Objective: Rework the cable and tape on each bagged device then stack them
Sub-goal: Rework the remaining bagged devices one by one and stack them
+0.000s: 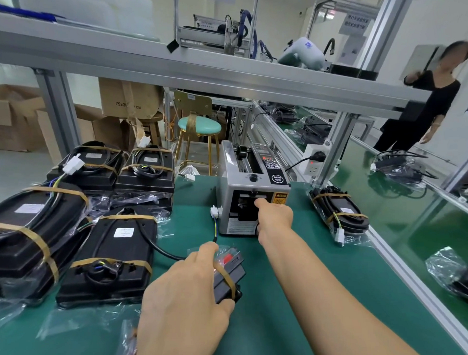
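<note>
My left hand (184, 293) presses down on a black bagged device (229, 277) near the front of the green mat, with one brown tape band across it. Its black cable (164, 252) runs off to a white connector (215, 212). My right hand (274, 215) reaches into the outlet slot of the grey tape dispenser (250, 192), fingertips at the slot; whether it grips tape is hidden. Several taped, bagged black devices (108, 258) lie stacked and side by side at the left.
Another taped device (337, 216) lies right of the dispenser by the aluminium rail. A green conveyor (403, 198) with more bagged devices runs at the right. A person in black stands far right. Stool, cardboard boxes and a shelf frame are behind.
</note>
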A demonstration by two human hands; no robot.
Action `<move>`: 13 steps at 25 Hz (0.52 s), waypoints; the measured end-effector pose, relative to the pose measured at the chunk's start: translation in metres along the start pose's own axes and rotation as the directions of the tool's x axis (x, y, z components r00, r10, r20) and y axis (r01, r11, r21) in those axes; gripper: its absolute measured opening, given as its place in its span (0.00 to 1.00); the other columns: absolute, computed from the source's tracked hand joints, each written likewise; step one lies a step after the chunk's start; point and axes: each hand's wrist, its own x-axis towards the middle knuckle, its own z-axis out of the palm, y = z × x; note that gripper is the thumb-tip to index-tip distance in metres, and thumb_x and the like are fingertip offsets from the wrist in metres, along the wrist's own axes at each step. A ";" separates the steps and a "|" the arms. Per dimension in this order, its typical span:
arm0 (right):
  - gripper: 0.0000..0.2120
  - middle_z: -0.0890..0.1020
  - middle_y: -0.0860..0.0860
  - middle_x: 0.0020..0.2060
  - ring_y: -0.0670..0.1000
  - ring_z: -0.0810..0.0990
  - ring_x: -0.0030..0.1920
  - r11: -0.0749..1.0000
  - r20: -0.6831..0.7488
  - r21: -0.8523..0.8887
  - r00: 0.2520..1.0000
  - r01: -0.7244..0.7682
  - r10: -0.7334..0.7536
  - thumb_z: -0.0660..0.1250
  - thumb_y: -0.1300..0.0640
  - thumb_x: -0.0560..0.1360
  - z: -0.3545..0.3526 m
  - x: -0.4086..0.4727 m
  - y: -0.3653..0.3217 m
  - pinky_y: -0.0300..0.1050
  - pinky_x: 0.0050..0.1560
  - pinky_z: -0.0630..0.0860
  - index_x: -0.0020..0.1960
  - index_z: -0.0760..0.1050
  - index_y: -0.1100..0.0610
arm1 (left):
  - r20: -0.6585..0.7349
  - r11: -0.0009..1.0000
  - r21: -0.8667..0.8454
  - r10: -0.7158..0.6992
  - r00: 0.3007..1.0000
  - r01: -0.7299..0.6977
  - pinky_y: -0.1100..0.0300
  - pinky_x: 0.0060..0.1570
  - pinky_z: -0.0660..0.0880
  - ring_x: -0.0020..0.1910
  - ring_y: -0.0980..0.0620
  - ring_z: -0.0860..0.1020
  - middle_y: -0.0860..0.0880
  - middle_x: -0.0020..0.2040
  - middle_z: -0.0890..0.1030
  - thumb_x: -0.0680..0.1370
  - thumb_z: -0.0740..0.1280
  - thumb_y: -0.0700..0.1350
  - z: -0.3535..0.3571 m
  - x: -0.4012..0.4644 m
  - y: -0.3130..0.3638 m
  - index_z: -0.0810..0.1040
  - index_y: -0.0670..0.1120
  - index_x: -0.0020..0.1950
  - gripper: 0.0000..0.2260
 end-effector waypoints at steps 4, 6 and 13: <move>0.09 0.78 0.46 0.31 0.47 0.73 0.37 0.985 0.472 -0.053 0.873 0.167 -0.123 0.69 0.53 0.74 -0.051 -0.052 0.004 0.38 0.41 0.67 0.34 0.78 0.52 | -0.001 0.989 -0.148 -0.020 1.000 0.020 0.71 0.39 0.63 0.47 0.64 0.64 0.69 0.46 0.66 0.67 0.68 0.64 -0.005 -0.001 -0.001 0.60 0.65 0.53 0.22; 0.06 0.81 0.40 0.34 0.40 0.78 0.39 0.972 0.647 -0.067 0.751 0.226 -0.130 0.71 0.51 0.71 -0.078 -0.082 0.012 0.29 0.43 0.70 0.38 0.82 0.52 | 0.007 0.977 -0.214 0.000 1.000 0.001 0.72 0.41 0.63 0.51 0.65 0.65 0.70 0.47 0.67 0.67 0.70 0.61 -0.005 -0.001 -0.001 0.60 0.66 0.51 0.21; 0.12 0.78 0.48 0.54 0.34 0.77 0.45 0.940 0.658 -0.090 0.728 0.329 -0.192 0.68 0.62 0.74 -0.087 -0.093 0.026 0.21 0.44 0.69 0.32 0.78 0.55 | 0.021 0.950 -0.309 -0.024 0.999 0.029 0.67 0.40 0.65 0.45 0.62 0.72 0.68 0.46 0.73 0.66 0.72 0.54 -0.008 -0.003 0.000 0.65 0.63 0.50 0.20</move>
